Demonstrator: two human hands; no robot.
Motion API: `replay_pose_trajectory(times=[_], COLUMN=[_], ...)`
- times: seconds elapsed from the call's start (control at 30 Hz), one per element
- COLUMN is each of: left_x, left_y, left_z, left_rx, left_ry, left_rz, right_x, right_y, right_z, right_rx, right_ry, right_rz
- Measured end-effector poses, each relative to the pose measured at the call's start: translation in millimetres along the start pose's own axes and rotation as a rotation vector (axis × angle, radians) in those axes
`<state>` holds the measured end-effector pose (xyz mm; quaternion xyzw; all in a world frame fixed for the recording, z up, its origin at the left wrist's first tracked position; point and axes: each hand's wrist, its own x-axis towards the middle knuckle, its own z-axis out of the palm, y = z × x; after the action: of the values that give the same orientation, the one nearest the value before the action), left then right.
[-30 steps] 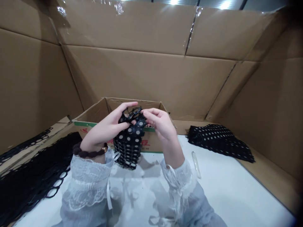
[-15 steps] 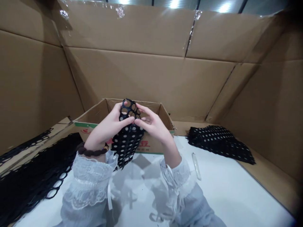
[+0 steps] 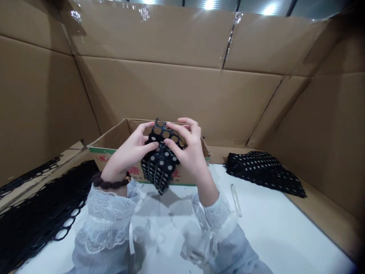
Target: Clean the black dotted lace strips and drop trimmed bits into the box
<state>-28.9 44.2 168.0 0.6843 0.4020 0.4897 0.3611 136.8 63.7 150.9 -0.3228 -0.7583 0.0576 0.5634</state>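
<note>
A black piece with rows of round holes (image 3: 161,163) hangs folded between my two hands, in front of an open cardboard box. My left hand (image 3: 137,146) pinches it at its upper left, with the thumb on the front face. On the upper right, my right hand (image 3: 189,146) holds it with thumb and index finger, the other fingers raised and bent. The top of the piece shows larger open rings. Its lower end hangs down in a point above the white table.
The cardboard box (image 3: 107,142) stands behind my hands. A pile of black perforated pieces (image 3: 45,205) lies at left, a smaller black dotted stack (image 3: 264,171) at right. A thin clear tube (image 3: 236,200) rests on the white table (image 3: 273,232). Cardboard walls surround the table.
The black piece has turned and bunched up, its lower end now higher and narrower. My right hand has shifted right, its fingers lifted and more spread.
</note>
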Motion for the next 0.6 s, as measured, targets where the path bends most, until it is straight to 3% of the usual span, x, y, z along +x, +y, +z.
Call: replay_pose_trajectory(times=[0.1, 0.17, 0.37, 0.6], left_x=[-4.5, -7.2, -9.2, -11.2], left_y=[3.4, 5.2, 8.5, 13.6], left_z=[-1.7, -2.4, 1.3, 3.9], left_rx=[0.032, 0.03, 0.011, -0.005], left_ry=[-0.032, -0.043, -0.041, -0.003], left_rz=[-0.021, -0.024, 0.012, 0.074], right_x=[-0.2, -0.5, -3.4, -2.1], right_y=[-3.1, -2.9, -7.7, -10.5], right_z=[-0.4, 0.3, 4.7, 6.0], right_rx=[0.186, 0.263, 0.301, 0.309], right_ry=[-0.259, -0.319, -0.187, -0.182], right_rz=[-0.052, -0.024, 0.098, 0.04])
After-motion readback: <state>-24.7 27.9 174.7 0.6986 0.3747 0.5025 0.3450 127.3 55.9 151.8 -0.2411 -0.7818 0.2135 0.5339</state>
